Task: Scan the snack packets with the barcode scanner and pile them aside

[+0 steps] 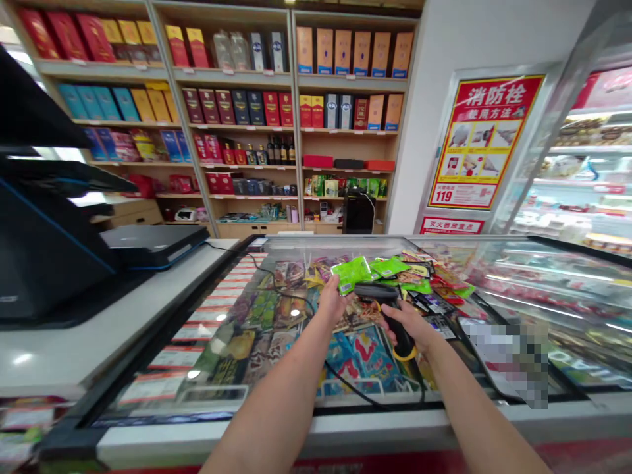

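My left hand (333, 301) is closed on a bright green packet (353, 273), with the thumb on its lower left corner. My right hand (402, 322) is wrapped round the handle of a black and yellow barcode scanner (378, 291), whose head points left toward the green packet. Just behind lie more green packets (390, 266) and a pile of red and dark snack packets (444, 280) on the glass lid. A black cable (345, 382) runs from the scanner's handle across the glass.
Under the glass lid of the freezer (197, 421) are many bagged goods. On the left, a counter (64, 359) carries a black machine (44, 257). A blurred flat item (508, 359) lies at the right. Shelves (237, 79) of boxes and bottles stand behind.
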{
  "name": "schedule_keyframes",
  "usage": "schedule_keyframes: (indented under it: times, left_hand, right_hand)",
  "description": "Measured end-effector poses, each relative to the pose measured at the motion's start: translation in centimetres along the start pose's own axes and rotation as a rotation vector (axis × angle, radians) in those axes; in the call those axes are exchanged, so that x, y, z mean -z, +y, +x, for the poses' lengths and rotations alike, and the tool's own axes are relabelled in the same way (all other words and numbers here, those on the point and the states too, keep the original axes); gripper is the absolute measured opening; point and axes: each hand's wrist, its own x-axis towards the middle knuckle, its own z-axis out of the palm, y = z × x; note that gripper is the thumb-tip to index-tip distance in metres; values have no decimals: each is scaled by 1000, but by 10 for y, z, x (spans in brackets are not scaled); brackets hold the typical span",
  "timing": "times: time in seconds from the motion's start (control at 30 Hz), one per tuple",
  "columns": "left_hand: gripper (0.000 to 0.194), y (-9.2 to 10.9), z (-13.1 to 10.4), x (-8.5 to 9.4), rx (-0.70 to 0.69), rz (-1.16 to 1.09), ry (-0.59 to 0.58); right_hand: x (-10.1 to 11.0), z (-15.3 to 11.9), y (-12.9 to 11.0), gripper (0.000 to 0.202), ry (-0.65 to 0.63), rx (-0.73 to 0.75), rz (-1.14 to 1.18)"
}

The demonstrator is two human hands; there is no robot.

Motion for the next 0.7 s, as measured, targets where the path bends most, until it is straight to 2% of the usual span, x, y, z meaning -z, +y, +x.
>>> schedule_keyframes:
  times: [0.1,0.2,0.4,0.53,0.7]
  left_hand:
    - [11,18,-6,11,-24,-27,34]
    - [10,46,-13,34,-81,-23,96]
    - [15,123,-33,108,-218,34,262]
    - [17,173,-53,158,-304,100,364]
    - [12,212,-74,199,-398,319,493]
  right_hand:
    - [-24,11,-8,46,-30,-41,23]
    - [-60,20,-12,46,-80,-64,45]
    - [-139,37,-13,47,-260,-117,110]
    - [-186,53,-13,42,-329,-186,98]
    - [-232,68,-3,38,-368,-217,71]
